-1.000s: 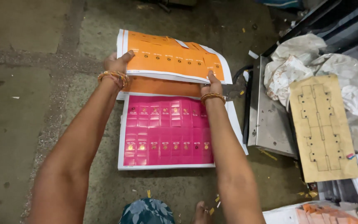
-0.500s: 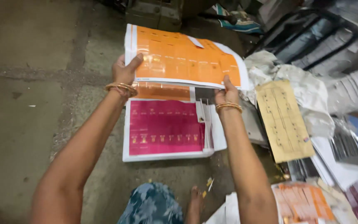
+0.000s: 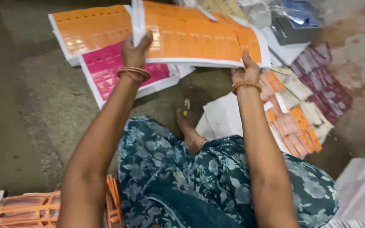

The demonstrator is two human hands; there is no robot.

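Both hands' fingers, left hand (image 3: 135,50) and right hand (image 3: 243,71), clamp the orange sheet (image 3: 199,36) by its near edge.

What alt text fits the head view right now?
Both hands, left hand and right hand, hold up an orange printed sheet above a pink sheet and another orange sheet lying on the concrete floor.

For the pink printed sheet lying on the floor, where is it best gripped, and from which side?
Probably the pink sheet by its bare white near edge, coming from the person's side: it lies flat, and its far end is tucked under the orange stack.
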